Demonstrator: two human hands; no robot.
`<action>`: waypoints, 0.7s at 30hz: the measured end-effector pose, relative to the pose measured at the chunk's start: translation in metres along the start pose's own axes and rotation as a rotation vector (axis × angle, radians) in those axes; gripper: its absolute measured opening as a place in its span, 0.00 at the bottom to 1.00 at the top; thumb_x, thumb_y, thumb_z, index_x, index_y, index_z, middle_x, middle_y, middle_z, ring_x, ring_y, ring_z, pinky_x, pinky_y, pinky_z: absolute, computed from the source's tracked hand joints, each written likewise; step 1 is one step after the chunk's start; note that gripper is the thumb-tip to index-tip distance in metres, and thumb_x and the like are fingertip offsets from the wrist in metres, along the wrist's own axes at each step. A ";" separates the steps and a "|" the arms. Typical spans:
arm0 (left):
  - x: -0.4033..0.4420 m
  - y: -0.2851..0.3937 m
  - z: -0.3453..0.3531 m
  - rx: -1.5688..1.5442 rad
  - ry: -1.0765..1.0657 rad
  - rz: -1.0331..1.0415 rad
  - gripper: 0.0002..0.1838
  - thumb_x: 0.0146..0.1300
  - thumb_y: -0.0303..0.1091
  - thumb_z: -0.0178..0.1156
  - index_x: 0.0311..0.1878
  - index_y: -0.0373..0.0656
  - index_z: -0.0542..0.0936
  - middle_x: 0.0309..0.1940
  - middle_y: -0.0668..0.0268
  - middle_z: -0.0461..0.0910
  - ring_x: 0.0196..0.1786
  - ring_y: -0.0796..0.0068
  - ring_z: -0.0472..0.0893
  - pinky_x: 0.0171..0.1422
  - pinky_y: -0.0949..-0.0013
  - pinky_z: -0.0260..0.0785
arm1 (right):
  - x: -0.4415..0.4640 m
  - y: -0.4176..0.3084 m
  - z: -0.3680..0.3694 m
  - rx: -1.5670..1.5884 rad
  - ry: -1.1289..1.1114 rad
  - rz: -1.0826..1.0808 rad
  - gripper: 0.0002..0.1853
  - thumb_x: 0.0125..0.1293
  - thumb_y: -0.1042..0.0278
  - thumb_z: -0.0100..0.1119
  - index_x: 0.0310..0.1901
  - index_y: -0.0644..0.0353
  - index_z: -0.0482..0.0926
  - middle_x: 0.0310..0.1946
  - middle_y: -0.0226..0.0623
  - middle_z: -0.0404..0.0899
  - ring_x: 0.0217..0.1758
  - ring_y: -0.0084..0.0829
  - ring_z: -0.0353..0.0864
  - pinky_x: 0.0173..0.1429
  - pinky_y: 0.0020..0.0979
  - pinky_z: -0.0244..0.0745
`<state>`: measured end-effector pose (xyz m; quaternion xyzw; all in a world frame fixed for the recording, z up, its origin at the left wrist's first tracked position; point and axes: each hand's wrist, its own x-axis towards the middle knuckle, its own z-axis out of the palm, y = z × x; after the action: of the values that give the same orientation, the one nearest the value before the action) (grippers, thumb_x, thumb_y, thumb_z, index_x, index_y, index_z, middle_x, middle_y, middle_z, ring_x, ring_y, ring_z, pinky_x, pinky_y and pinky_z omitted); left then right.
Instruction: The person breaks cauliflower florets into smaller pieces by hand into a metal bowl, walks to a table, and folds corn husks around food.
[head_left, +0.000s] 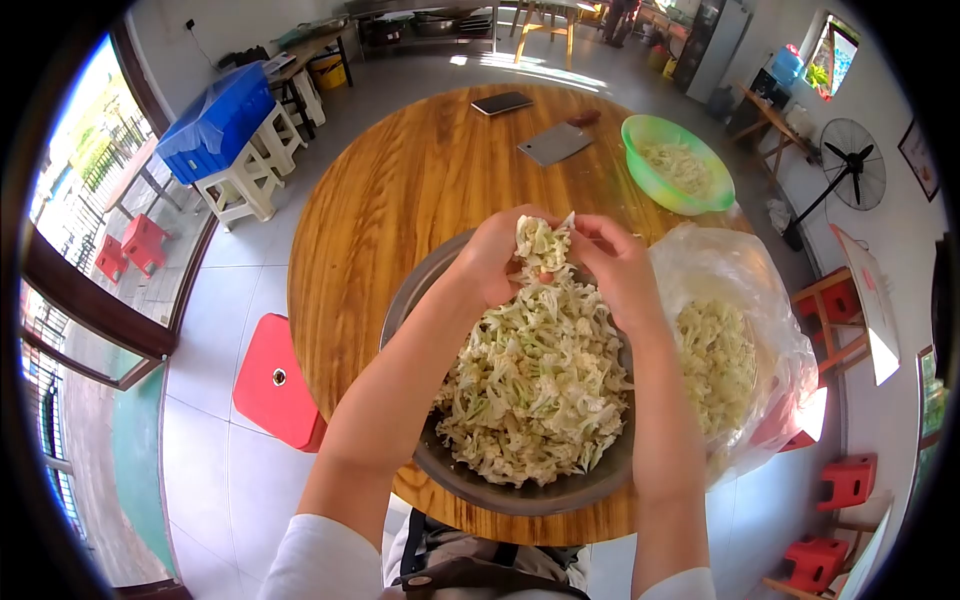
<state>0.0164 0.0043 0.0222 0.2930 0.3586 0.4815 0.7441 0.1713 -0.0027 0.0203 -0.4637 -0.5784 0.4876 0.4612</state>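
A wide metal bowl (432,465) heaped with pale green-white cauliflower pieces (540,385) stands at the near side of the round wooden table. Above the heap's far part, my left hand (497,258) is closed around a cauliflower piece (541,245). My right hand (612,262) is at the right side of that same piece, its fingers bent together at the edge of it. Right of the bowl lies a clear plastic bag (780,320) with more cauliflower in it. A green basin (655,190) farther back holds further pieces.
On the wooden table (350,220) lie a cleaver (556,144) and a phone (502,103). A red stool (275,385) stands at the left, and a blue crate (215,125) rests on white stools. A fan (852,165) is at the right; a person stands far back.
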 end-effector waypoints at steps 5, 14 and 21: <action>0.000 0.000 0.000 0.029 -0.031 0.003 0.10 0.64 0.33 0.46 0.34 0.37 0.73 0.27 0.60 0.75 0.26 0.71 0.73 0.22 0.70 0.66 | 0.004 0.005 -0.008 0.175 0.013 0.072 0.10 0.62 0.69 0.58 0.43 0.64 0.78 0.33 0.30 0.78 0.35 0.19 0.75 0.42 0.22 0.71; 0.004 -0.004 -0.005 -0.188 -0.125 -0.066 0.09 0.63 0.35 0.50 0.36 0.38 0.74 0.32 0.61 0.77 0.31 0.74 0.75 0.24 0.71 0.67 | 0.009 0.013 -0.004 0.667 0.084 0.116 0.09 0.63 0.70 0.57 0.44 0.61 0.76 0.36 0.29 0.77 0.37 0.20 0.75 0.42 0.23 0.71; 0.005 -0.014 0.001 0.041 -0.110 -0.077 0.09 0.60 0.31 0.57 0.43 0.40 0.77 0.45 0.66 0.73 0.40 0.78 0.75 0.36 0.75 0.70 | 0.007 0.017 0.002 0.554 0.171 0.057 0.10 0.62 0.70 0.58 0.44 0.61 0.76 0.35 0.27 0.76 0.38 0.19 0.72 0.42 0.22 0.66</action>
<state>0.0259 0.0036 0.0107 0.3203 0.3377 0.4284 0.7745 0.1700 0.0055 0.0034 -0.3756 -0.3690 0.5990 0.6033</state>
